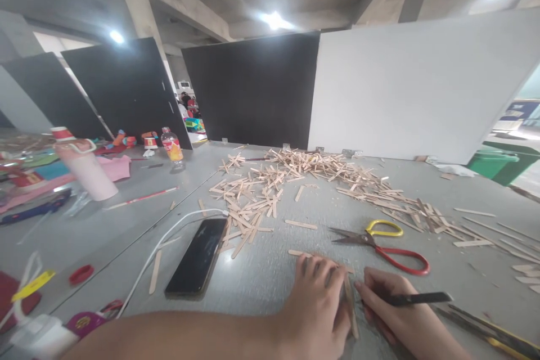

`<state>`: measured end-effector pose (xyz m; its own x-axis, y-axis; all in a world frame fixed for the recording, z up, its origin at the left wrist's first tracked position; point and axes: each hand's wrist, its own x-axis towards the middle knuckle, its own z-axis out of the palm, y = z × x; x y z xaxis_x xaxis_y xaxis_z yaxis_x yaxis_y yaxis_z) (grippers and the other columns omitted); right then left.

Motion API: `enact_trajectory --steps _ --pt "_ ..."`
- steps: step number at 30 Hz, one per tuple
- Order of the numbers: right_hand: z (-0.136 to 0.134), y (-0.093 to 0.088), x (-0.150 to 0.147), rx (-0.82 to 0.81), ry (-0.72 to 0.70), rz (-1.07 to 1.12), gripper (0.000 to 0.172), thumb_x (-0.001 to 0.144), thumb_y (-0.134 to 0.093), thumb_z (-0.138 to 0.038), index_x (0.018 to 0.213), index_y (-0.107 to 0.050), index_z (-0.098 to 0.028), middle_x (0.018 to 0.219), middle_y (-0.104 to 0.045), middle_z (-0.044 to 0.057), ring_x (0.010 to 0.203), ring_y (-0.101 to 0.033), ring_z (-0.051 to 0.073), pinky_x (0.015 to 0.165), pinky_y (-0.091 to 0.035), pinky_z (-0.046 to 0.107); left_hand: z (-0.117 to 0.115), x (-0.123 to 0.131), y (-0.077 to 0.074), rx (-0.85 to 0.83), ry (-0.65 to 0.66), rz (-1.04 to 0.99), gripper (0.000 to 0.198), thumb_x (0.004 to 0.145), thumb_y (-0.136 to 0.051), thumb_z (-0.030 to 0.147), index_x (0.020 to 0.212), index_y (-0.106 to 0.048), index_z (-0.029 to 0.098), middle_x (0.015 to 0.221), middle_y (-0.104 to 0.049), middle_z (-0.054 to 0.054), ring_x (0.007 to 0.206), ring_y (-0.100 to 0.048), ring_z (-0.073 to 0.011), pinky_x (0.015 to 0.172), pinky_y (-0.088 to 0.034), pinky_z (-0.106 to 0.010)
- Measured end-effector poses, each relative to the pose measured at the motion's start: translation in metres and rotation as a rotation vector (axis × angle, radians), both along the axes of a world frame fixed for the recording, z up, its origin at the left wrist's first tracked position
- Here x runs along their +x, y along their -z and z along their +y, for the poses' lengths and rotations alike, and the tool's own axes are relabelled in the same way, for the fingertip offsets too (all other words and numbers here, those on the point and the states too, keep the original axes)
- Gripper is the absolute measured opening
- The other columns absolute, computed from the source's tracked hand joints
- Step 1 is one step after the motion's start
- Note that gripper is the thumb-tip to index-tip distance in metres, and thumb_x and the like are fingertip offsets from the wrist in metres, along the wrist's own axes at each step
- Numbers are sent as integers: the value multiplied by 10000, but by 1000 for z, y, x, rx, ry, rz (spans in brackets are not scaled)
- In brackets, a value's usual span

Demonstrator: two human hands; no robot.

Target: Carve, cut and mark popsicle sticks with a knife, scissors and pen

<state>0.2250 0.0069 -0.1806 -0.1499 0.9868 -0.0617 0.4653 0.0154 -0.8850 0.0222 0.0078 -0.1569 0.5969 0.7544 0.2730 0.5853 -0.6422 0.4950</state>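
Observation:
My left hand (318, 292) lies palm down with bent fingers, pressing on a wooden craft stick (295, 253) flat on the table. A second craft stick (351, 309) stands out at an angle beside its thumb side. My right hand (394, 304) is closed around a black pen (422, 298), whose back end points right; its tip is hidden by my fingers, close to the second stick. Just beyond my right hand lie open scissors (371, 239) with one yellow and one red handle. One more loose stick (301, 225) is in front of my left hand.
A large pile of craft sticks (312, 163) spreads across the back. A phone (198, 259) with a white cable (160, 236) lies left of my hands. A pink bottle (86, 166) and a drink bottle (172, 146) stand further left. A yellow-black cutter (489, 329) lies at right.

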Motion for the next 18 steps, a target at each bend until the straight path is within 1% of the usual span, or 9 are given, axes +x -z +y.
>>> enact_trajectory --steps 2,4,8,12,18 --pt "0 0 0 11 -7 -16 534 967 -517 -627 623 -445 -224 448 -405 -77 396 -325 88 433 -227 241 0 0 0 0 8 -2 509 863 -598 181 1364 -506 193 1339 -579 -99 1265 -479 -290 1145 -311 -508" --pt "0 -1 1 3 -11 -25 525 956 -540 -621 624 -447 -225 443 -409 -77 394 -334 89 430 -231 238 0 0 0 -6 9 6 513 854 -587 167 1359 -504 194 1342 -576 -98 1262 -477 -294 1147 -307 -518" --pt "0 -5 1 -33 -22 -7 526 945 -524 -645 638 -451 -225 495 -492 -47 390 -388 95 420 -256 233 1 0 1 -11 8 28 532 840 -531 113 1363 -495 204 1361 -567 -97 1270 -474 -302 1164 -289 -543" --pt "-1 -8 0 -21 -25 -5 522 956 -508 -639 645 -461 -222 484 -472 -53 384 -381 94 423 -256 233 2 0 2 -14 12 38 561 822 -523 101 1373 -491 200 1365 -566 -101 1275 -475 -311 1175 -287 -550" --pt "0 -6 1 -49 -28 30 491 930 -580 -611 655 -440 -228 494 -467 -62 379 -380 91 409 -239 229 2 0 1 -23 8 36 552 821 -518 93 1361 -492 206 1361 -571 -89 1283 -475 -303 1195 -268 -548"
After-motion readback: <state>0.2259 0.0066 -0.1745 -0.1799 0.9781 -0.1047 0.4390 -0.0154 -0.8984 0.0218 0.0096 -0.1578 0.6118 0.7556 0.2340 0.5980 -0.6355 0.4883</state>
